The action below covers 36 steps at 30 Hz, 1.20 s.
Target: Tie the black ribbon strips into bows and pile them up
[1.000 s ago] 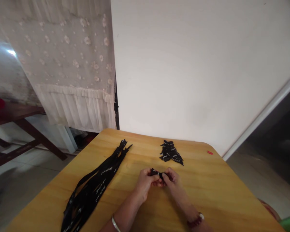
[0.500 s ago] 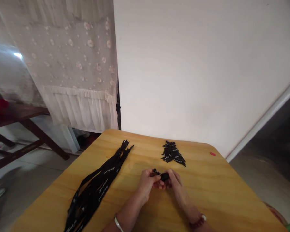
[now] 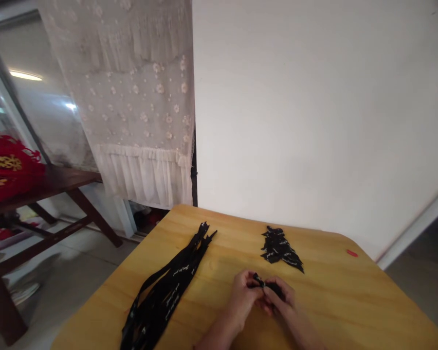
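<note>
Between my two hands is a short piece of black ribbon with pale marks (image 3: 258, 279), partly hidden by the fingers. My left hand (image 3: 245, 292) pinches it from the left, thumb and fingers closed. On the other side, my right hand (image 3: 282, 297) is closed on the same ribbon, its thumb against the middle. A bundle of long black ribbons with white script (image 3: 178, 277) lies on the table to the left of my hands. Beyond my hands rests a small pile of black ribbon pieces with pointed ends (image 3: 279, 245).
The wooden table (image 3: 350, 301) has rounded corners and meets a white wall panel (image 3: 306, 116). A small red object (image 3: 352, 253) lies near its far right corner. At left are a lace curtain (image 3: 142, 107) and a dark wooden bench (image 3: 73, 181) with a red item (image 3: 10, 170) on it.
The view has swung left and up, so everything appears further right and lower. My right thumb has moved over the middle of the ribbon, and both hands still hold it.
</note>
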Tool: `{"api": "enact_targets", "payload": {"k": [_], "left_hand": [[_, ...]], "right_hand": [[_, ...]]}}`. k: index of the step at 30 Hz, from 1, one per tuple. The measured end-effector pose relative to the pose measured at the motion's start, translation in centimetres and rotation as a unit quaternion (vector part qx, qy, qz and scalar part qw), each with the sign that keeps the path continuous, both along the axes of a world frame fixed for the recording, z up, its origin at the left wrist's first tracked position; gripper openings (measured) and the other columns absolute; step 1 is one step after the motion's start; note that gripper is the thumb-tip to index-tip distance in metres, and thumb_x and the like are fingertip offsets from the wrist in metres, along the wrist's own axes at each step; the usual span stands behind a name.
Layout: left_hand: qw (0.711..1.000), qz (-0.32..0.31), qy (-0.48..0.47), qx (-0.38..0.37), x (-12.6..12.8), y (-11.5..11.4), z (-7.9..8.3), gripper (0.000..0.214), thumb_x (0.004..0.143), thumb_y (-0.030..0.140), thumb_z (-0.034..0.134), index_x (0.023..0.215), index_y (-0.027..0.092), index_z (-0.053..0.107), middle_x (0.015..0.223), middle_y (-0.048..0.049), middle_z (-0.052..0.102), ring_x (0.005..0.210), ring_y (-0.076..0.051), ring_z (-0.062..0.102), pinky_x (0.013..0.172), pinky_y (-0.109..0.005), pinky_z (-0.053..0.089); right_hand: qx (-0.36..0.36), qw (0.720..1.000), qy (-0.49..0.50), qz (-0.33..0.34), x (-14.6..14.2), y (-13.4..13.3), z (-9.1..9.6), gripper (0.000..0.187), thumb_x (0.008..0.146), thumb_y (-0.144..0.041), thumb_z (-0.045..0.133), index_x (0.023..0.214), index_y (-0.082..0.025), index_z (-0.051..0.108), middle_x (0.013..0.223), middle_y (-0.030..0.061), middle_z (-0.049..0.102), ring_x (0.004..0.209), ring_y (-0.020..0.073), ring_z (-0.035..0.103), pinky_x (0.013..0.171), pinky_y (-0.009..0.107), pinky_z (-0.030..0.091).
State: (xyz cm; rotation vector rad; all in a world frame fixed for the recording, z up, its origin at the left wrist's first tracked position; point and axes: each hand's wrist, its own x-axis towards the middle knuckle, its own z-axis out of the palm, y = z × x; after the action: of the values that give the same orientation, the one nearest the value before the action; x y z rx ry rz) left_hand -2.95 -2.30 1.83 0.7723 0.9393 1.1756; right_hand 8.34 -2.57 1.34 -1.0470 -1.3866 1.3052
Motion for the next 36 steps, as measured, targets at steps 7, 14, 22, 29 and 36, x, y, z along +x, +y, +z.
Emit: {"api": "enact_targets", "payload": {"k": [7, 14, 22, 29, 36], "left_hand": [[1.0, -0.01, 0.026, 0.001, -0.1, 0.3, 0.3, 0.027, 0.053, 0.009, 0.051, 0.078, 0.014, 0.041, 0.061, 0.0012, 0.054, 0.039, -0.011, 0.052, 0.033, -0.021, 0.041], [0.998, -0.032, 0.053, -0.003, -0.1, 0.3, 0.1, 0.03, 0.053, 0.01, 0.051, 0.081, 0.014, 0.04, 0.067, -0.0001, 0.054, 0.038, -0.01, 0.052, 0.031, -0.02, 0.04], [0.995, -0.069, 0.073, -0.009, -0.7, -0.1, 0.7, 0.033, 0.057, 0.024, 0.052, 0.087, 0.015, 0.042, 0.085, -0.0057, 0.054, 0.034, -0.008, 0.051, 0.026, -0.019, 0.036], [0.994, -0.055, 0.099, 0.001, -1.1, -0.1, 0.5, 0.022, 0.062, 0.031, 0.049, 0.077, 0.014, 0.048, 0.063, -0.0002, 0.054, 0.029, -0.007, 0.046, 0.024, -0.017, 0.031], [0.993, -0.034, 0.116, 0.004, -1.4, -0.1, 0.2, 0.024, 0.066, 0.037, 0.045, 0.069, 0.013, 0.048, 0.055, 0.0016, 0.052, 0.024, -0.004, 0.04, 0.022, -0.014, 0.023]], "right_hand": [[-0.002, 1.0, -0.006, 0.005, -0.2, -0.1, 0.4, 0.026, 0.067, -0.041, 0.054, 0.076, -0.016, 0.051, 0.049, -0.003, 0.049, 0.038, 0.0099, 0.046, 0.034, 0.019, 0.033], [-0.003, 1.0, -0.009, 0.012, 0.1, 0.2, -0.9, 0.024, 0.069, -0.041, 0.053, 0.07, -0.018, 0.047, 0.045, -0.0058, 0.046, 0.031, 0.0062, 0.039, 0.029, 0.016, 0.027], [-0.021, 0.998, -0.025, -0.061, 0.4, 0.2, -0.2, 0.026, 0.066, -0.041, 0.055, 0.062, -0.018, 0.044, 0.039, -0.0082, 0.042, 0.024, 0.0032, 0.031, 0.026, 0.015, 0.02], [-0.028, 0.996, 0.015, -0.083, 0.6, 0.1, 0.4, 0.026, 0.065, -0.04, 0.057, 0.062, -0.017, 0.044, 0.046, -0.0064, 0.046, 0.026, 0.0014, 0.027, 0.027, 0.016, 0.015], [-0.036, 0.996, 0.01, -0.084, 0.6, -0.1, 1.1, 0.024, 0.065, -0.037, 0.056, 0.062, -0.017, 0.044, 0.048, -0.0056, 0.047, 0.028, 0.0014, 0.026, 0.027, 0.015, 0.015]]}}
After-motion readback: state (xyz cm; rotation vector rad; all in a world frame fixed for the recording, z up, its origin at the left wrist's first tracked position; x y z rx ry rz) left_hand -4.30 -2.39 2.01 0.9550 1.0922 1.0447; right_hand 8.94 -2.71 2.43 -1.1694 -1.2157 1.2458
